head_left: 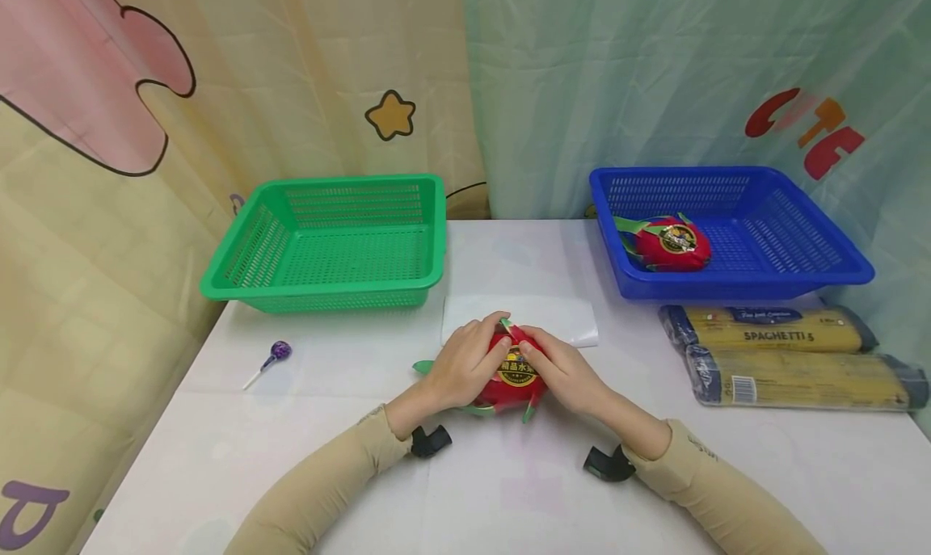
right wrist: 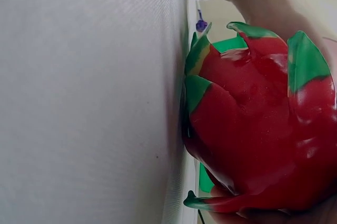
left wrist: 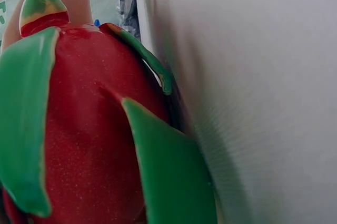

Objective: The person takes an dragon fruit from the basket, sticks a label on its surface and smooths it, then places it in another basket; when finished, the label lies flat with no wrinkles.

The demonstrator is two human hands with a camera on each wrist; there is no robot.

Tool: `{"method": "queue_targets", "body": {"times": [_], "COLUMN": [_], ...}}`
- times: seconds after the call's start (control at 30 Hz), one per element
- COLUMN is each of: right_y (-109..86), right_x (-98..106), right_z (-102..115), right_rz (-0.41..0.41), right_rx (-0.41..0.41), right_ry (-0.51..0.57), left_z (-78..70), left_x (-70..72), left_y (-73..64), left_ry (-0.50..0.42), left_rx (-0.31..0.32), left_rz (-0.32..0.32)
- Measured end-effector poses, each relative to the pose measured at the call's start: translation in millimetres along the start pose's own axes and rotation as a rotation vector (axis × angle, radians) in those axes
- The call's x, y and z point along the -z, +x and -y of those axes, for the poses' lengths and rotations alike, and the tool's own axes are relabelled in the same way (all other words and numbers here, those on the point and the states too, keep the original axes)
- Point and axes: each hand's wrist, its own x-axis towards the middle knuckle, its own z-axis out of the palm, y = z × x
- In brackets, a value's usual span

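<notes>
A red dragon fruit [head_left: 502,389] with green-tipped scales lies between both hands close over the white table. My left hand [head_left: 465,361] grips its left side, and my right hand [head_left: 563,369] holds the right. Both thumbs rest by a round black-and-gold sticker [head_left: 518,369] on top of the fruit. In the left wrist view the dragon fruit [left wrist: 100,124] fills the left half, green scales foremost. The right wrist view shows its glossy red skin [right wrist: 253,129], with fingers below it partly hidden.
A green basket [head_left: 323,284] stands back left. The blue basket [head_left: 735,280] at back right holds another dragon fruit [head_left: 672,246]. Two spaghetti packs [head_left: 800,380] lie at right, a purple lollipop [head_left: 280,351] at left. Behind the hands lies a white glossy sheet [head_left: 556,319].
</notes>
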Motion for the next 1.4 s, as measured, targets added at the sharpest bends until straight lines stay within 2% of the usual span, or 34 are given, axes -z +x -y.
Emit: {"method": "queue_targets", "body": {"times": [0.3,0.6,0.73,0.93,1.07,1.2,1.4], "right_y": [0.3,0.2,0.6,0.6,0.1,-0.2,0.2], "right_x": [-0.3,0.0,0.7,1.6,1.5,0.3,-1.2], "right_z": [-3.1,-2.0,-1.4,1.4,3.8,3.7,2.1], "right_rz": [-0.024,-0.021,-0.008,0.009,0.012,0.008,-0.002], "right_rx": [0.024,0.017,0.011,0.003,-0.021,-0.035,-0.030], "right_ry": [-0.021,-0.016,-0.017,-0.004,-0.002,-0.013,-0.033], "left_z": [2.0,4.7,6.2,11.9,15.3,14.7,10.9], "left_x": [7.7,11.1,14.2,18.9,19.0,17.9,14.7], "left_y": [2.8,4.1,4.2,7.5,8.3,6.6,3.4], "left_ry": [-0.165,-0.230,-0.266,-0.447,-0.535,-0.506,-0.320], "left_rx": [0.045,0.072,0.115,0.169,0.182,0.167,0.096], "left_rz": [0.078,0.120,0.170,0.282,0.313,0.295,0.218]}}
